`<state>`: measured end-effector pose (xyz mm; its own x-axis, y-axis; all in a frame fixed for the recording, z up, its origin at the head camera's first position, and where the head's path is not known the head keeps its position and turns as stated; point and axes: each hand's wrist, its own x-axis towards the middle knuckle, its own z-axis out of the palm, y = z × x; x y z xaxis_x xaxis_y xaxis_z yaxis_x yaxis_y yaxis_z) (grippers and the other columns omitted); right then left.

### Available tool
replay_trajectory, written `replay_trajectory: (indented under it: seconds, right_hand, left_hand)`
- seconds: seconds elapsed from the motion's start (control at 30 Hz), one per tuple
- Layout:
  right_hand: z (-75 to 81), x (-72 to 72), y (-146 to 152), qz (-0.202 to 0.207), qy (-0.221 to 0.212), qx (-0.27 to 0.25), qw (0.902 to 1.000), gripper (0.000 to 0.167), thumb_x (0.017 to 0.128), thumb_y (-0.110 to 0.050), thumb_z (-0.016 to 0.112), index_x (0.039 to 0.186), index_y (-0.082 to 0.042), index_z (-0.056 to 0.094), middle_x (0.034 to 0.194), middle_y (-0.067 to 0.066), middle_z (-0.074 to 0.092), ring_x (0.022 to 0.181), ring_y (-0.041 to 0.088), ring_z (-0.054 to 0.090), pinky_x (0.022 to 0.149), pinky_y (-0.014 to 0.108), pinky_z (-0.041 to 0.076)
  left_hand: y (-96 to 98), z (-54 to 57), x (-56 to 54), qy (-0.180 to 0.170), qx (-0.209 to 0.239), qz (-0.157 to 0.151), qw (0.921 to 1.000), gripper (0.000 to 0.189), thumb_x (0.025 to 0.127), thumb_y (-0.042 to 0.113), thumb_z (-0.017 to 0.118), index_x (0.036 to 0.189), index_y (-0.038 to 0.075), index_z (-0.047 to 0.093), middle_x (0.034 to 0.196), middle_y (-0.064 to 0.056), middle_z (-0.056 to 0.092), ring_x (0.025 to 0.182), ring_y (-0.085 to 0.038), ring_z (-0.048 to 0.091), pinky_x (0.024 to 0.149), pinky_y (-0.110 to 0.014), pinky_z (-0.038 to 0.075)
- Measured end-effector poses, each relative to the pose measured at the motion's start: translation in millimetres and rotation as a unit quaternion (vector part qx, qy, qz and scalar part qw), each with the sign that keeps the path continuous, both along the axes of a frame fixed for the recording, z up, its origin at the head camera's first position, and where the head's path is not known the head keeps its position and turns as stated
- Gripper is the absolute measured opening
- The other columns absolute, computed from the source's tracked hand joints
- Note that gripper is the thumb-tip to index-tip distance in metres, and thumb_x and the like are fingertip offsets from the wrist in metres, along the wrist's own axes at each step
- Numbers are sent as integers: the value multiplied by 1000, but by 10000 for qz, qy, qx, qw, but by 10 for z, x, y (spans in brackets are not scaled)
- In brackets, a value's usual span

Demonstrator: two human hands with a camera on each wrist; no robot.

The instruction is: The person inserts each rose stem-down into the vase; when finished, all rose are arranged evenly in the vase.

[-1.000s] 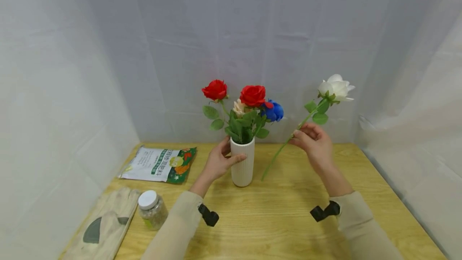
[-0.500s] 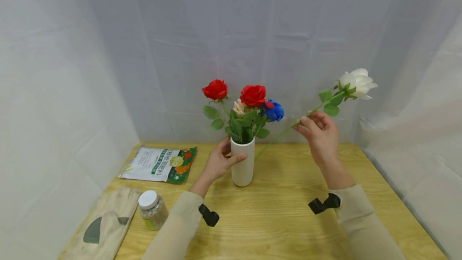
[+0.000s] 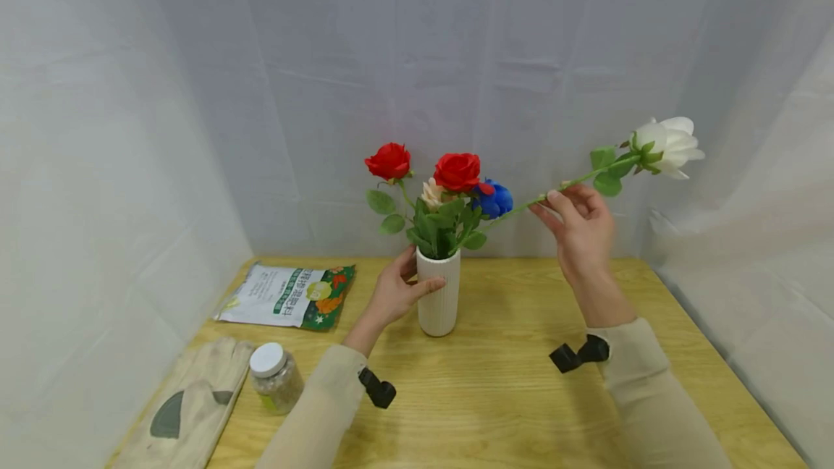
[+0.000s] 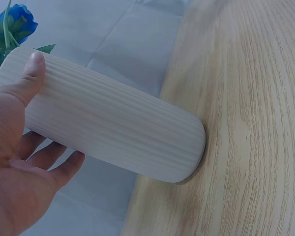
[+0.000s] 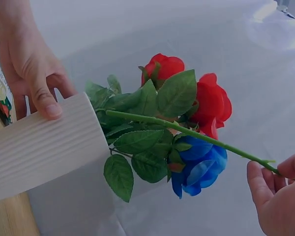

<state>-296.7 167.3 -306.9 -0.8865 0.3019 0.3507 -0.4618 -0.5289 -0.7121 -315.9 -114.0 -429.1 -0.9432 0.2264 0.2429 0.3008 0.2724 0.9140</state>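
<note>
A ribbed white vase (image 3: 438, 310) stands upright on the wooden table, and my left hand (image 3: 393, 292) grips it near the rim. The thumb lies across its front, and the fingers curl behind. In the vase are two red roses (image 3: 457, 172), a blue rose (image 3: 493, 200) and a cream flower (image 3: 431, 195) among green leaves. My right hand (image 3: 583, 234) pinches the green stem (image 5: 196, 133) of a white rose (image 3: 667, 147) between thumb and fingers. That stem slants down to the left, its lower end right at the vase mouth. The white bloom points away to the upper right.
On the left of the table lie a white and green printed packet (image 3: 287, 297), a clear jar (image 3: 279, 386) with a white lid, and a pair of pale work gloves (image 3: 189, 404). White sheeting (image 3: 521, 78) hangs behind and at both sides.
My right hand has moved up and slightly right, tilting the white rose closer to level. Its stem end has swung left and up to the vase mouth. The left hand keeps its hold.
</note>
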Motion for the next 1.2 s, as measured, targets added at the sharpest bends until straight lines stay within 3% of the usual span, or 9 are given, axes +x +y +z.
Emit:
replay_trajectory:
  seconds: [0.17,0.3,0.73,0.97,1.2]
  right_hand:
    - [-27,-23,-84,-154,136,332,9992,14,97,12,65,98,-2,64,85,6,65,83,21,69,80,36,67]
    - [-85,-29,-165,-248,-3,701,9972,17,99,11,63,102,-5,64,87,3,65,85,18,68,82,35,67]
    - [-213,-47,-426,-144,108,1483,9888,20,96,14,64,105,-4,61,92,-1,69,80,15,71,80,36,67]
    - [-314,-59,-547,-159,199,2060,9782,18,96,13,65,112,7,61,92,-2,70,82,13,71,78,34,67]
    - [-384,-77,-672,-273,365,2442,9686,19,94,15,66,111,18,59,91,-2,68,77,11,70,74,30,66]
  left_hand:
    - [1,1,0,-33,18,29,10000,87,93,31,84,166,20,36,154,-14,59,139,-34,60,108,-50,56]
    - [1,4,2,-59,44,25,10000,86,94,30,83,166,20,37,154,-14,58,139,-34,59,109,-51,56]
    - [-5,4,10,-21,22,12,10000,87,94,31,83,166,20,36,155,-15,57,141,-35,58,109,-52,55]
    - [3,5,1,-8,27,5,10000,88,95,30,82,167,15,33,157,-17,55,142,-37,57,111,-52,54]
    - [4,3,-5,-96,112,-2,9999,86,93,29,84,165,20,38,155,-13,57,141,-34,58,111,-51,54]
